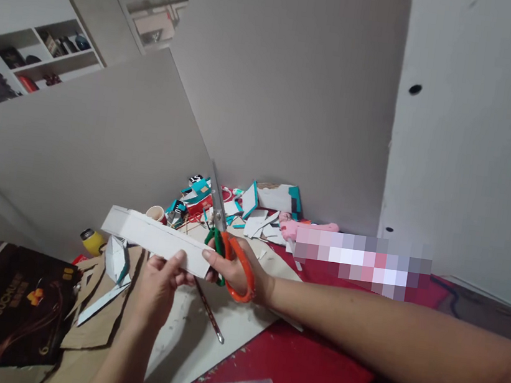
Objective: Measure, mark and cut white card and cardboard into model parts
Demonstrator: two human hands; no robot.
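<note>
White card strip (157, 240) is held flat above the red table (307, 374), the left hand (159, 285) closed around its near end to steady it. The right hand (238, 271) has its grip threaded through the orange-and-green scissors (228, 257), blades open and straddling that same end, so the edge sits square to them. Card scraps (243, 212) lie heaped behind.

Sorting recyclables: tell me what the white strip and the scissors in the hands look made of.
White strip: likely cardboard, matte, stiff, with a visible cut edge. Scissors: shiny metal blades, glossy plastic handles, one orange, one green. Left hand holds the strip; right hand holds the scissors.
</note>
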